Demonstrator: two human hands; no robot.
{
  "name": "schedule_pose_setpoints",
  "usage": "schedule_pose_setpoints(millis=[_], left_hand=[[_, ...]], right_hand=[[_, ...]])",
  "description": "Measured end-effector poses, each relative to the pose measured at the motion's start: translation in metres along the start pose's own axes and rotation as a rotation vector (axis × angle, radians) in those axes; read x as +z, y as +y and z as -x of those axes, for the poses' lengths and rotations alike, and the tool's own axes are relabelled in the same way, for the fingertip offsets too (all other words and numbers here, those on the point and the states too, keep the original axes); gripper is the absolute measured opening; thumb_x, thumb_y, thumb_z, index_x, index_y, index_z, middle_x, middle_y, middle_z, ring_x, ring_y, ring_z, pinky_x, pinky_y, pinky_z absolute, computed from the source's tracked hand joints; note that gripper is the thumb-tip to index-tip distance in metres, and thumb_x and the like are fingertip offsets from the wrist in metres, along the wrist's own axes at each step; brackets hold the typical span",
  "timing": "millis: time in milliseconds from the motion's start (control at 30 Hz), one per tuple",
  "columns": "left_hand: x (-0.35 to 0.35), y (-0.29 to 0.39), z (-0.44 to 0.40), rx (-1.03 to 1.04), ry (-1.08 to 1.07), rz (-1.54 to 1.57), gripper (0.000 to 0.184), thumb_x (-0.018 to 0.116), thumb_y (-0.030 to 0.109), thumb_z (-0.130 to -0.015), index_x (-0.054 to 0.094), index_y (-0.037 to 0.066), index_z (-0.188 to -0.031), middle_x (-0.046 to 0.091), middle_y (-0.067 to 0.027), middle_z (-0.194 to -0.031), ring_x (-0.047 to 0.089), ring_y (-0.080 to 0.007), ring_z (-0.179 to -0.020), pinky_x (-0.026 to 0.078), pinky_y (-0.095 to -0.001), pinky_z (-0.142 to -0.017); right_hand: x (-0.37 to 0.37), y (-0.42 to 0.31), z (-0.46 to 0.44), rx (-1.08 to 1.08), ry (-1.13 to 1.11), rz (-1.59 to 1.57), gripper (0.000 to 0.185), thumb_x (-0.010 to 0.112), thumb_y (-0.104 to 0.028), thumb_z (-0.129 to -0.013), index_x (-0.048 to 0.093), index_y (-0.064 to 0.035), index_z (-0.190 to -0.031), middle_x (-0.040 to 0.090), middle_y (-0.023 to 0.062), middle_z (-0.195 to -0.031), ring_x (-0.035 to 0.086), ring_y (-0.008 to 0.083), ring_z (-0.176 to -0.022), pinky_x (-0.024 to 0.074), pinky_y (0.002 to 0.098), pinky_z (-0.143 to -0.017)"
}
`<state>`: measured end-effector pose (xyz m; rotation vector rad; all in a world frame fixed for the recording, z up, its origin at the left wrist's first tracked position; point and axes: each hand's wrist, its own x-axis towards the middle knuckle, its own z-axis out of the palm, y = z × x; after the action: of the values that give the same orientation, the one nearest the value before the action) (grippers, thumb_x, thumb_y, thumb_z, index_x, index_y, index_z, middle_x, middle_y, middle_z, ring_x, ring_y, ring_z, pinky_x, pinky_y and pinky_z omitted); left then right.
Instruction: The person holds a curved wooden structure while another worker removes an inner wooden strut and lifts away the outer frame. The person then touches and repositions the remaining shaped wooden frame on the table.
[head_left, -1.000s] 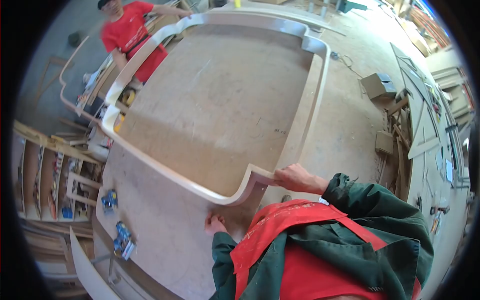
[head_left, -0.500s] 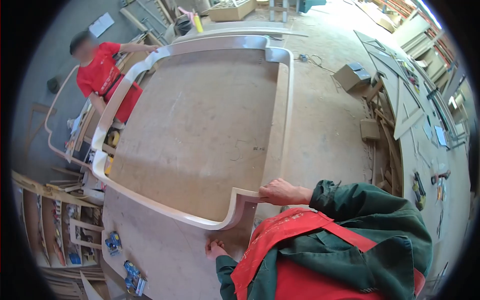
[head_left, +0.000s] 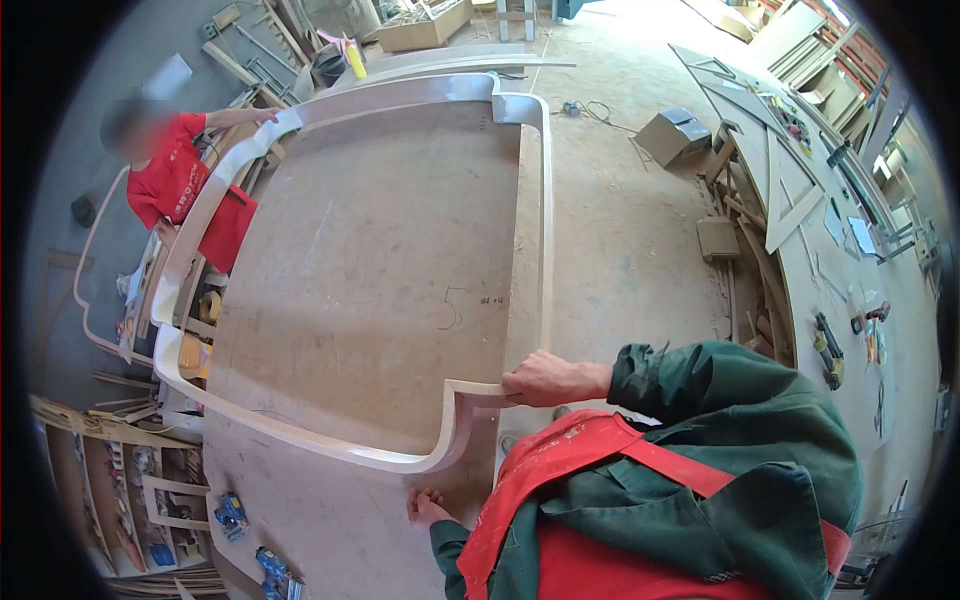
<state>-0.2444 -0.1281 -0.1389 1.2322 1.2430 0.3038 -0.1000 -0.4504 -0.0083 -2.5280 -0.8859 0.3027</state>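
Curved wooden frame (head_left: 400,94) was gripped at its notched near corner by the right hand (head_left: 545,380), its bulk spread ahead and leftward over the worktable (head_left: 330,520); just apart, the left hand (head_left: 427,507) was half-curled, whether around anything could not be told.

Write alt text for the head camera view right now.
The wearer's right hand grips a large curved frame over a work table; the left hand is curled nearby. A red-shirted co-worker touches its far-left corner.
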Motion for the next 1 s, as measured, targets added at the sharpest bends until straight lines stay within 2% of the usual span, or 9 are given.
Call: schedule_pose_setpoints(millis=[133, 267, 367, 533, 633, 767, 867, 1000], left_hand=[[-0.002, -0.004, -0.001, -0.015, -0.017, 0.035, 0.033, 0.050, 0.002, -0.085, 0.060, 0.007, -0.116, 0.062, -0.0063, -0.081, 0.056, -0.0137, -0.059, 0.047, -0.0227, -0.051], [0.004, -0.008, -0.008, -0.019, -0.014, 0.060, 0.036, 0.051, -0.001, -0.082, 0.060, 0.005, -0.116, 0.061, -0.0068, -0.080, 0.055, -0.0130, -0.057, 0.045, -0.0220, -0.047], [-0.002, -0.008, -0.018, -0.004, -0.009, 0.065, 0.038, 0.052, -0.004, -0.079, 0.060, 0.004, -0.115, 0.061, -0.0072, -0.080, 0.055, -0.0128, -0.057, 0.044, -0.0217, -0.046], [0.004, -0.008, -0.021, 0.017, -0.026, 0.120, 0.038, 0.052, -0.006, -0.077, 0.060, 0.002, -0.113, 0.061, -0.0075, -0.080, 0.056, -0.0128, -0.057, 0.044, -0.0218, -0.046], [0.004, -0.015, -0.011, 0.017, -0.027, 0.098, 0.037, 0.052, -0.006, -0.078, 0.060, 0.002, -0.113, 0.062, -0.0076, -0.080, 0.056, -0.0128, -0.057, 0.045, -0.0218, -0.046], [0.001, -0.002, -0.021, 0.047, -0.033, 0.064, 0.036, 0.052, -0.005, -0.079, 0.060, 0.001, -0.114, 0.063, -0.0081, -0.082, 0.057, -0.0130, -0.057, 0.046, -0.0217, -0.047], [-0.002, -0.012, -0.012, 0.006, -0.035, 0.088, 0.035, 0.053, -0.004, -0.080, 0.060, 0.001, -0.114, 0.063, -0.0084, -0.082, 0.057, -0.0130, -0.057, 0.047, -0.0218, -0.047], [0.001, -0.010, -0.013, 0.062, -0.049, 0.110, 0.035, 0.052, -0.004, -0.081, 0.059, 0.000, -0.115, 0.064, -0.0090, -0.083, 0.059, -0.0141, -0.059, 0.048, -0.0218, -0.048]], right_hand=[[-0.035, -0.014, 0.001, -0.009, 0.020, 0.006, 0.029, 0.059, -0.030, -0.086, 0.062, -0.0033, -0.076, 0.061, 0.0190, -0.067, 0.061, 0.0397, -0.063, 0.0477, 0.0485, -0.056], [-0.054, -0.022, -0.006, -0.097, 0.094, -0.032, 0.033, 0.060, -0.032, -0.088, 0.056, -0.0031, -0.073, 0.059, 0.0187, -0.064, 0.060, 0.0401, -0.061, 0.0467, 0.0482, -0.054], [-0.067, -0.026, -0.002, -0.008, 0.117, -0.066, 0.031, 0.060, -0.032, -0.086, 0.059, -0.0034, -0.073, 0.060, 0.0196, -0.065, 0.059, 0.0410, -0.063, 0.0470, 0.0488, -0.056], [-0.075, -0.024, 0.003, -0.009, 0.123, -0.033, 0.031, 0.060, -0.031, -0.087, 0.058, -0.0032, -0.073, 0.059, 0.0196, -0.064, 0.059, 0.0409, -0.062, 0.0469, 0.0488, -0.056], [-0.066, -0.024, 0.002, -0.043, 0.245, -0.024, 0.023, 0.067, -0.022, -0.081, 0.054, -0.0041, -0.072, 0.057, 0.0155, -0.061, 0.059, 0.0378, -0.060, 0.0463, 0.0456, -0.054], [-0.075, -0.024, 0.005, -0.066, 0.236, -0.040, 0.026, 0.060, -0.026, -0.086, 0.058, -0.0030, -0.075, 0.060, 0.0198, -0.064, 0.060, 0.0402, -0.064, 0.0466, 0.0487, -0.056], [-0.078, -0.028, -0.002, -0.045, 0.207, -0.070, 0.025, 0.060, -0.026, -0.086, 0.058, -0.0030, -0.075, 0.060, 0.0198, -0.065, 0.061, 0.0399, -0.064, 0.0468, 0.0487, -0.057], [-0.065, -0.023, 0.001, -0.041, 0.163, -0.074, 0.023, 0.064, -0.023, -0.083, 0.056, -0.0030, -0.074, 0.060, 0.0180, -0.066, 0.060, 0.0394, -0.064, 0.0470, 0.0477, -0.057]])
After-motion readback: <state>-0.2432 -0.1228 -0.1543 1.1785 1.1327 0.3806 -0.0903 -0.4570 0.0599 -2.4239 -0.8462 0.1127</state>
